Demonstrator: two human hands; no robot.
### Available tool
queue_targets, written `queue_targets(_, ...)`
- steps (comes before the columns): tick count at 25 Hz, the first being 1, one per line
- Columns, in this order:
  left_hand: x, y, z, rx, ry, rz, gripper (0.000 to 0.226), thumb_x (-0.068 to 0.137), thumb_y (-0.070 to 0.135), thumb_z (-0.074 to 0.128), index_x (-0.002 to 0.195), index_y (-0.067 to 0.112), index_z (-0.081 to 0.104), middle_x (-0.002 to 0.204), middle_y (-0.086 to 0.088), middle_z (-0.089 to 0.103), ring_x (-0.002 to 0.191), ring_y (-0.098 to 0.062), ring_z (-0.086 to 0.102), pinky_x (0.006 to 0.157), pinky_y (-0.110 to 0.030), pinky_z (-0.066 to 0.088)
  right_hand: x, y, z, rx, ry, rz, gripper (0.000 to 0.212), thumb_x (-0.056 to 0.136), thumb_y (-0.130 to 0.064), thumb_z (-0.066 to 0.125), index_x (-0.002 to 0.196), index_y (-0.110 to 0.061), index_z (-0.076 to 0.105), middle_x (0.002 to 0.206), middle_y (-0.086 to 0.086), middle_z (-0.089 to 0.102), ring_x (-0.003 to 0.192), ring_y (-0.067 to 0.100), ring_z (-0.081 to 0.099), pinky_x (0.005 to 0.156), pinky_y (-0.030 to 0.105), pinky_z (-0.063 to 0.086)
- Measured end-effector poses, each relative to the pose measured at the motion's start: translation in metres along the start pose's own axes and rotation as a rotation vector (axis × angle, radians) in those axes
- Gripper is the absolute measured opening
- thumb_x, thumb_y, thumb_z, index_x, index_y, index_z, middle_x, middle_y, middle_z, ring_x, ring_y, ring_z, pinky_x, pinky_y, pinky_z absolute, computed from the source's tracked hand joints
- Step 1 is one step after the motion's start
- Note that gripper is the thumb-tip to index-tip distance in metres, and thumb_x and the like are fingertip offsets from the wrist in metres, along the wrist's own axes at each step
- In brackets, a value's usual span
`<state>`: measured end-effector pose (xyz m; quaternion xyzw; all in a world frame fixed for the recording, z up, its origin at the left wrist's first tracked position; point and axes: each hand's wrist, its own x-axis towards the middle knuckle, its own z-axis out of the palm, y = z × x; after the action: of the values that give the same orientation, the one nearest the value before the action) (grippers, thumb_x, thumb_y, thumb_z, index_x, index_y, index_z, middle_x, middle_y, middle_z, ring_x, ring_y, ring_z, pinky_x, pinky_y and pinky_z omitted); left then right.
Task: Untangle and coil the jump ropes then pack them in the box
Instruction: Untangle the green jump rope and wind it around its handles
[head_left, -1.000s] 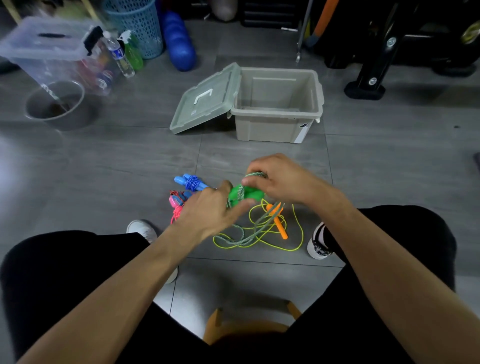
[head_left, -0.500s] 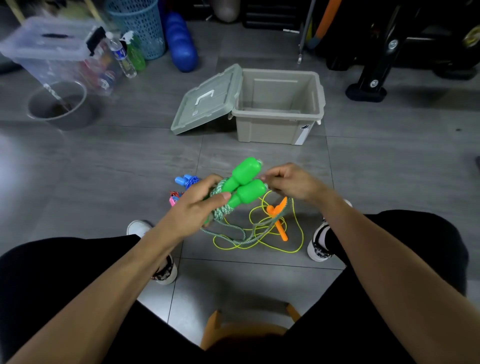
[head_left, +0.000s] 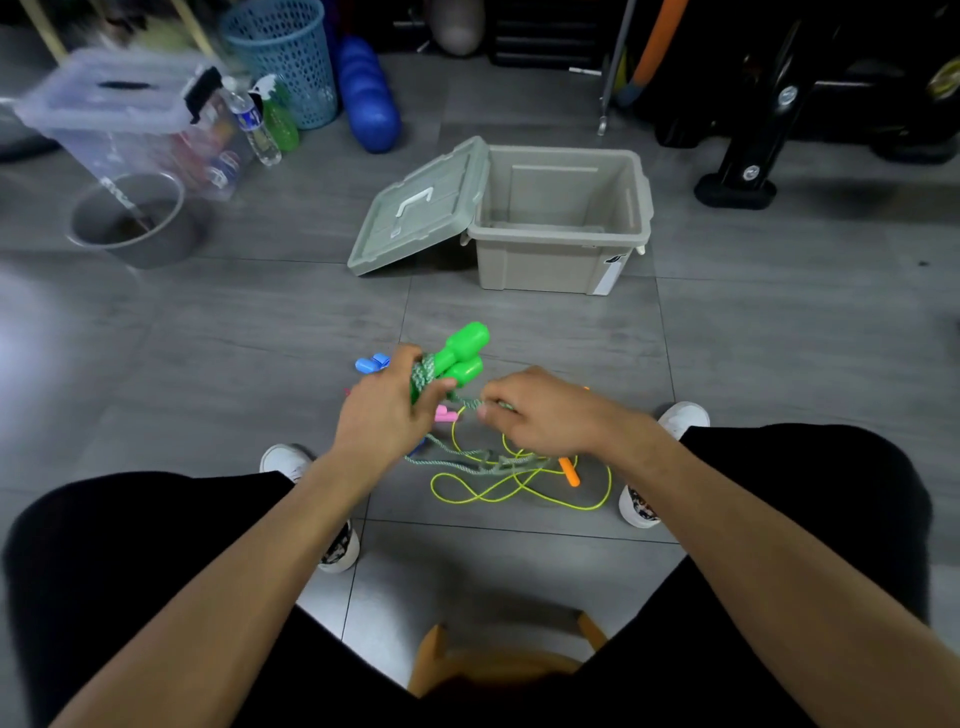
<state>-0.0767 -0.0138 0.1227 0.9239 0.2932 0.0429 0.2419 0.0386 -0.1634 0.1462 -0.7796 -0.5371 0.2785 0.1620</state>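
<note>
Near the open box (head_left: 558, 234), the left hand (head_left: 387, 410) gripped the green handles (head_left: 460, 356); the right hand (head_left: 540, 410) pinched their braided rope (head_left: 467, 401).

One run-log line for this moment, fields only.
left hand: grips green jump-rope handles, cord partly coiled | right hand: pinches green braided cord | grey plastic box: open, empty

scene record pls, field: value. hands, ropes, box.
left hand: left hand grips the two bright green plastic handles with green-white braided cord wound around them
right hand: right hand pinches the loose run of that cord
floor ropes: thin yellow rope with orange handle, loose and tangled with the braided cord; blue handles and pink handle partly hidden
box: grey plastic storage box, open, no rope visible inside
lid: grey lid leaning on the box's left side
</note>
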Motion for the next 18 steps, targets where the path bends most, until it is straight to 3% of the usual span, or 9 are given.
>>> queue_targets(3,-0.002,0.002,0.009,0.121,-0.028,0.230,0.049,0.091,0.052,0.052,0.123,0.014,0.052,0.094,-0.015,0.067,0.087,-0.040,0.062,0.064,-0.039,0.043,-0.003,0.006,-0.019,-0.020,0.060,0.052,0.026,0.097,-0.031,0.047,0.081,-0.013,0.056,0.068,-0.001,0.049,0.072,0.019,0.045,0.066,0.031,0.034)
queue_targets(6,-0.003,0.003,0.012,0.130,-0.051,0.421,0.068,0.085,0.070,0.035,0.122,0.017,0.056,0.087,-0.010,0.067,0.079,-0.037,0.064,0.056,-0.033,0.036,-0.004,0.016,-0.027,0.060,0.113,0.104,0.024,0.096,-0.033,0.050,0.083,-0.016,0.061,0.066,-0.005,0.052,0.065,0.013,0.048,0.062,0.029,0.034)
queue_targets(8,-0.003,0.005,0.012,0.187,-0.061,0.421,0.074,0.078,0.078,0.031,0.119,0.021,0.056,0.083,-0.005,0.065,0.078,-0.030,0.063,0.055,-0.031,0.032,-0.003,0.015,-0.027,0.084,0.129,0.076,0.023,0.094,-0.034,0.054,0.086,-0.016,0.065,0.066,-0.007,0.053,0.063,0.005,0.048,0.059,0.027,0.035)
queue_targets(12,-0.006,0.017,0.010,0.274,-0.064,0.402,0.058,0.081,0.071,0.050,0.121,0.029,0.059,0.085,-0.002,0.067,0.084,-0.025,0.063,0.059,-0.030,0.033,0.004,0.019,-0.031,0.069,0.184,0.048,0.026,0.083,-0.041,0.068,0.077,-0.016,0.067,0.061,-0.008,0.054,0.058,0.005,0.047,0.054,0.016,0.032)
queue_targets(15,-0.006,0.011,0.004,-0.046,-0.112,0.419,0.036,0.077,0.057,0.060,0.093,0.025,0.067,0.066,0.002,0.061,0.062,-0.014,0.056,0.053,-0.030,0.037,0.009,0.042,-0.044,0.245,0.235,0.140,0.030,0.072,-0.041,0.078,0.069,-0.013,0.066,0.059,-0.001,0.051,0.053,0.008,0.039,0.052,0.024,0.031)
queue_targets(18,0.006,-0.001,-0.010,-0.532,-0.306,0.234,0.014,0.072,0.029,0.067,0.081,0.020,0.074,0.059,0.004,0.061,0.053,-0.004,0.051,0.048,-0.029,0.046,0.010,0.066,-0.045,0.434,0.262,0.169,0.021,0.080,-0.034,0.072,0.075,-0.014,0.071,0.056,-0.003,0.048,0.053,0.005,0.037,0.049,0.020,0.029)
